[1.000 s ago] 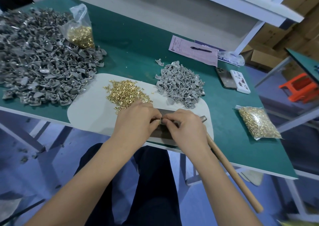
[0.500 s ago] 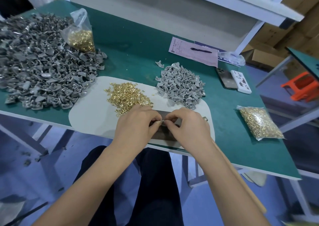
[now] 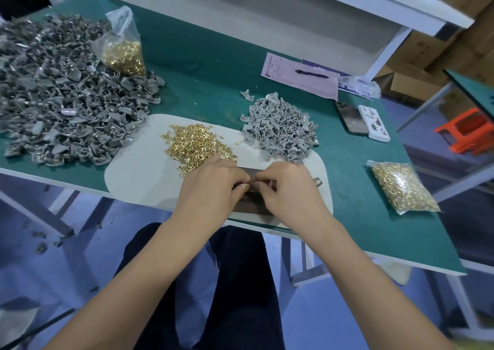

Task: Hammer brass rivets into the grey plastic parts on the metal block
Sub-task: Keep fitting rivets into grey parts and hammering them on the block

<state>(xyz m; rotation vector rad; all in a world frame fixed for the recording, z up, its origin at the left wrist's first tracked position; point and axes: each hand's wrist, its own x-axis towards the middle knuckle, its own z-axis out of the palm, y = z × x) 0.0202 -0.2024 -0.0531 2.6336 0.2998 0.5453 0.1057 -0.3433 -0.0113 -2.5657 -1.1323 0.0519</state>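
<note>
My left hand and my right hand meet fingertip to fingertip over the dark metal block at the table's near edge. Together they pinch a small grey plastic part; whether a rivet is in it is hidden by the fingers. A loose heap of brass rivets lies on the white mat just beyond my left hand. Beyond my right hand sits a small pile of grey plastic parts. The hammer's metal head pokes out to the right of my right hand, its handle hidden.
A large heap of grey parts fills the table's left side, with a bag of rivets on it. Another rivet bag lies at the right. A phone, a white box and a paper with a pen lie at the back right.
Both hands have stayed together over the block, working the small part between the fingertips. The hammer handle, seen earlier beside my right forearm, is now covered by it.
</note>
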